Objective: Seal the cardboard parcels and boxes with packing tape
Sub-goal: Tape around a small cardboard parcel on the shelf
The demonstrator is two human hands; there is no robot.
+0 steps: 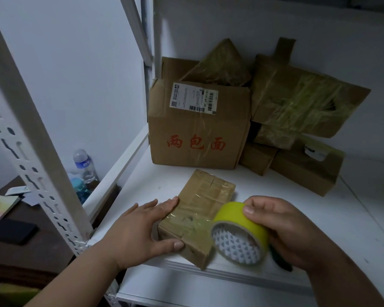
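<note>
A small flat cardboard parcel [200, 209], wrapped in clear tape, lies near the front edge of the white shelf [353, 218]. My left hand [140, 231] holds its left side, fingers straight along the top edge and thumb against the near corner. My right hand [282, 231] grips a yellow roll of packing tape [239, 233] just to the right of the parcel, thumb on the roll's top. A dark green object [279, 259] pokes out under that hand; I cannot tell what it is.
A large cardboard box [197, 134] with red characters and a shipping label stands behind the parcel. Several taped parcels [302, 107] are piled at the back right. A white slotted shelf post [38, 169] rises at left. Beyond it stand bottles [84, 167] and a dark desk.
</note>
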